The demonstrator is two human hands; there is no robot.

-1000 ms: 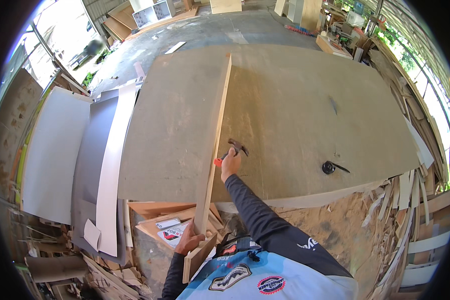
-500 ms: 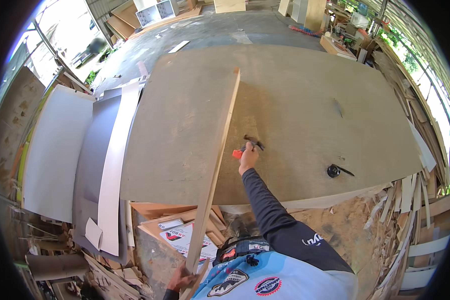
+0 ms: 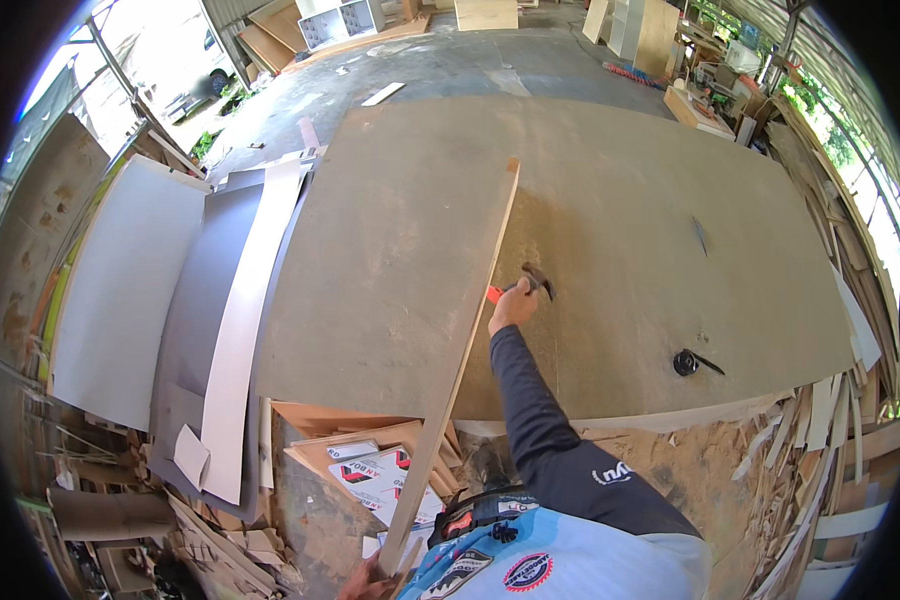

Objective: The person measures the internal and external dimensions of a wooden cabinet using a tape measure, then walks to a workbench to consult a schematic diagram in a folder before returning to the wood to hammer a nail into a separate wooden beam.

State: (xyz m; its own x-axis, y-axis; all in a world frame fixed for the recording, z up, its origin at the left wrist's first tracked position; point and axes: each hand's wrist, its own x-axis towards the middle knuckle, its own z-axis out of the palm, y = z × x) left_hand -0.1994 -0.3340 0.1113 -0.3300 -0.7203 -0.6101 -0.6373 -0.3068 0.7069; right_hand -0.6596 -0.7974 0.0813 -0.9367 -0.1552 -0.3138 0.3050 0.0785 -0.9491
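Observation:
My right hand is closed round a hammer above the worktable. The dark claw head points to the right, and the orange handle end shows beside the strip's right side. A long, narrow wooden strip stretches from the lower edge of the view across the table. Its far end rests over the tabletop. My left hand wraps round the near end of this strip, low beside my body and partly cut off by the view's edge.
A black round object with a flat tail lies on the table's right half, with a thin dark item farther back. Pale panels lean at left. Printed board lies below the front edge; scrap strips pile up at right.
The view has shifted a little. The strip has come slightly nearer and to the right, with my left hand lower. The hammer's handle end is now close against the strip.

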